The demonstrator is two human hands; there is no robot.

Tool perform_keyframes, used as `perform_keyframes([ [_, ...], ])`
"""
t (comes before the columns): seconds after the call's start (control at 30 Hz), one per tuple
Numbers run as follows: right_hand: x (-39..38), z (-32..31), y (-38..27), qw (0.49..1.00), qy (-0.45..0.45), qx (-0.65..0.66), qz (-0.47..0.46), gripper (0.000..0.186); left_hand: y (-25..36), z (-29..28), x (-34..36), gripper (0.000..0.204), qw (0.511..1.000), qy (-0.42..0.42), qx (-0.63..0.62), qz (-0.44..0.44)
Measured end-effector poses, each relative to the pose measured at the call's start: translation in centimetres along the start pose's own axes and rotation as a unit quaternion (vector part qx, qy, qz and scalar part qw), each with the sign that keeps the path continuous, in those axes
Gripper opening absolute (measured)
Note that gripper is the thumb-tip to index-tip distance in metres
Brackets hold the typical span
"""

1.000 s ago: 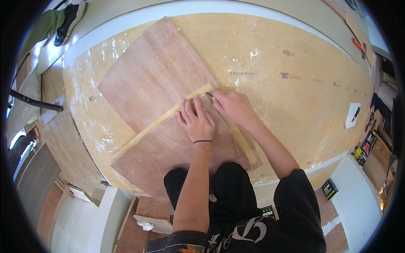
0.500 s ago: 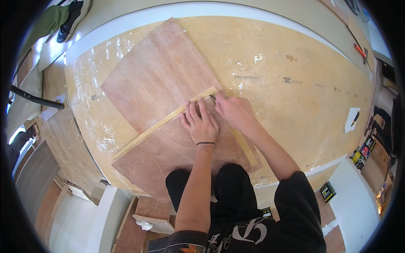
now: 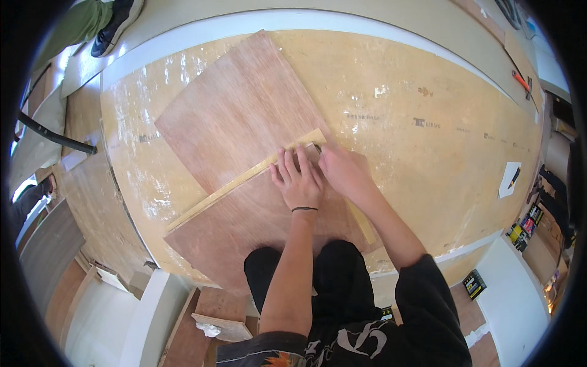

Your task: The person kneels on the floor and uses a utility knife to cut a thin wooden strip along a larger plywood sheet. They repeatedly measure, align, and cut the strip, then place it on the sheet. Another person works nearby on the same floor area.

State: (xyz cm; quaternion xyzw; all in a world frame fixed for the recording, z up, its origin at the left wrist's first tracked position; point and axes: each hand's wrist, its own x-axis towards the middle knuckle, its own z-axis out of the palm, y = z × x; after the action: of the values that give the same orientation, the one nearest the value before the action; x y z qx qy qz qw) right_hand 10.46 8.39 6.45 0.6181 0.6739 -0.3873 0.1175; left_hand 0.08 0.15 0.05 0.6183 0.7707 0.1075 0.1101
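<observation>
Plywood panel (image 3: 232, 217) lies by the knees (image 3: 339, 260), pale strips near its right (image 3: 361, 222) and upper (image 3: 235, 185) edges. Left hand's (image 3: 301, 186) grip spreads flat, clasping nothing; right hand's (image 3: 343, 172) closes round a small dark tool (image 3: 317, 148). Strips look placed; the corner work seems unfinished. Beyond, another panel (image 3: 244, 110) covers some counter (image 3: 422, 73).

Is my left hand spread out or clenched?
Spread out: the left hand shows separated, extended fingers reaching toward the long pale strip.
</observation>
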Motion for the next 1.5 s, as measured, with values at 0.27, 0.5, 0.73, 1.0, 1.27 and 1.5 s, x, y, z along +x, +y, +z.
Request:
perform_keyframes([
  [0.27,1.2,0.7,1.6,0.974,0.186,0.118,-0.060,0.038,-0.3,0.1,-0.2,0.056,0.999,-0.014,0.035,0.011],
  [0.5,2.5,0.0,1.2,0.984,0.141,0.097,-0.056,0.040,-0.4,0.5,-0.2,0.056,0.999,0.015,0.031,0.022],
  [0.73,3.4,-1.4,-0.3,0.997,0.061,0.006,-0.055,0.030,-0.4,0.5,-0.4,0.056,1.000,0.009,0.021,0.016],
  [1.0,4.8,-2.1,-1.8,0.997,0.070,0.023,-0.031,0.019,-0.4,0.4,-0.5,0.053,1.000,0.016,0.017,0.020],
  [1.27,4.6,-4.4,-1.3,0.951,0.262,0.152,0.063,0.020,-0.4,0.6,-0.5,0.054,0.999,0.010,0.028,0.011],
  [1.5,8.5,-7.5,0.7,0.969,0.060,0.236,-0.040,0.019,-0.5,0.5,-0.6,0.059,1.000,-0.002,0.011,0.013],
])
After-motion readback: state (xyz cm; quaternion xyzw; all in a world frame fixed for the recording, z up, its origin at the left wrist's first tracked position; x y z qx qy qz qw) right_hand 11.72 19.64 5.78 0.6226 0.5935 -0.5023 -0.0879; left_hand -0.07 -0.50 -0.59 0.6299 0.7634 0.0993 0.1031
